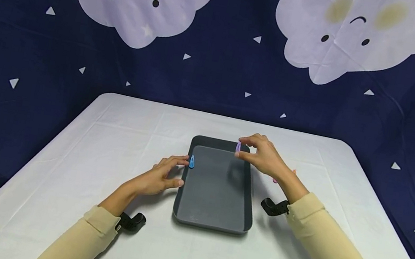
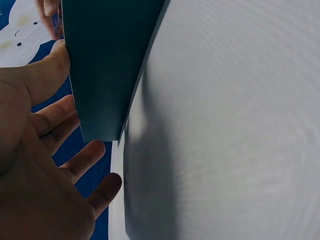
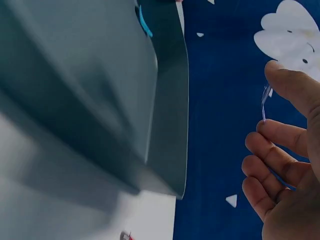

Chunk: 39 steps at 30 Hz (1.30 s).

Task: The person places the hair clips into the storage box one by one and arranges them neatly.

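Observation:
A dark grey rectangular tray (image 1: 217, 194) lies on the table. Above its far right corner, my right hand (image 1: 262, 154) pinches a purple snap hair clip (image 1: 238, 147) between thumb and index finger; the right wrist view also shows this thin clip (image 3: 264, 102) held up past the tray. A blue snap hair clip (image 1: 192, 162) is inside the tray along its left wall. My left hand (image 1: 161, 176) is spread at the tray's left side, its fingertips at the rim beside the blue clip. Its fingers look loosely straight in the left wrist view.
Small pink (image 1: 274, 180) and orange (image 1: 294, 171) pieces show partly behind my right wrist. A white cloth covers the table (image 1: 124, 243). Behind it hangs a navy curtain (image 1: 216, 76) with clouds and triangles. Black cameras are strapped to both wrists.

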Each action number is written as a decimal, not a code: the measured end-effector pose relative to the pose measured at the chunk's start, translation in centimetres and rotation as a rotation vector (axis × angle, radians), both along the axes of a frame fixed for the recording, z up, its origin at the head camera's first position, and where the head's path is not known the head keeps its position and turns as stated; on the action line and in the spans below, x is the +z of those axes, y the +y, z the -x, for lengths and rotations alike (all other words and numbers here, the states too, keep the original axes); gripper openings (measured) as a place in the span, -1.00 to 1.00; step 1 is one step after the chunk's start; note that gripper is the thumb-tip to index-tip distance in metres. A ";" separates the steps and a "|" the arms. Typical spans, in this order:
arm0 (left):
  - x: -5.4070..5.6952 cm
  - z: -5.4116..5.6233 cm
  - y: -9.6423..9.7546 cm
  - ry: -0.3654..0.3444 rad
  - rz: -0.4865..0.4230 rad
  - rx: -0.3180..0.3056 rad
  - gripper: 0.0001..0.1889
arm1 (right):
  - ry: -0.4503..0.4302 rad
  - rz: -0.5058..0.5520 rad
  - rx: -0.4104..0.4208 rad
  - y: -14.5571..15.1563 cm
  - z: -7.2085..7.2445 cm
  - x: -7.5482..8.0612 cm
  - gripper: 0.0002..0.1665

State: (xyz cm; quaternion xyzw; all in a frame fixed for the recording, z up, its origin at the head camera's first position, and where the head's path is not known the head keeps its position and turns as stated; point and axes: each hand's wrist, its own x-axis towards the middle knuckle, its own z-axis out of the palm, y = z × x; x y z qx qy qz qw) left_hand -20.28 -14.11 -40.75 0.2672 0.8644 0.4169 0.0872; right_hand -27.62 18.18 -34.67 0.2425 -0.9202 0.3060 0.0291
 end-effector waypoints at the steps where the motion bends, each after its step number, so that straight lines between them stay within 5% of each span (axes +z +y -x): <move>1: 0.0 0.0 0.0 -0.001 0.000 0.001 -0.41 | -0.001 0.000 0.004 -0.3 0.0 0.1 -0.39; 27: -0.2 0.1 0.1 -0.015 -0.003 0.014 -0.43 | 0.013 -0.019 0.022 -6.2 1.3 -1.4 -0.38; 39: -0.1 0.1 0.1 -0.004 0.003 0.013 -0.44 | -0.056 -0.069 0.027 -8.0 1.5 -2.8 -0.37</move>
